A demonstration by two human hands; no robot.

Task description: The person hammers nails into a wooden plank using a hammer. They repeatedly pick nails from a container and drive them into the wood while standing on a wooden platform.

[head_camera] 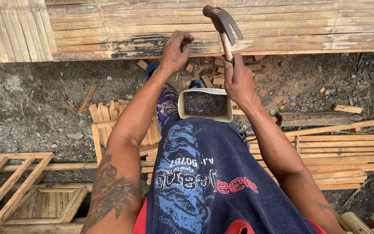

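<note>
Bare dirt ground [35, 104] strewn with wood chips and offcuts fills the middle of the frame, and a weathered bamboo slat wall [282, 26] runs across the top. The person looks down over their own lap, dark blue printed shorts in the lower centre.

The left hand [176, 50], upper centre, is pressed against the lower edge of the wall, fingers pinched together as though steadying something small there; whether a nail sits between the fingertips is too small to tell. The right hand [238, 80] has its grip clamped around the wooden handle of a claw hammer [222, 24], which stands raised, head uppermost and just to the right of the left hand, at the top centre of the frame. Holding it up and close to the pinched fingers suits a short, aimed blow at that spot on the wall.

A pale rectangular tub [204, 105] rests on the person's knee, directly below both hands, and holds a thick heap of dark nails [203, 102]. It sits within easy reach of either hand.

Bamboo lattice frames [18, 186] lie at lower left, and stacked bamboo slats [343, 156] at right.
</note>
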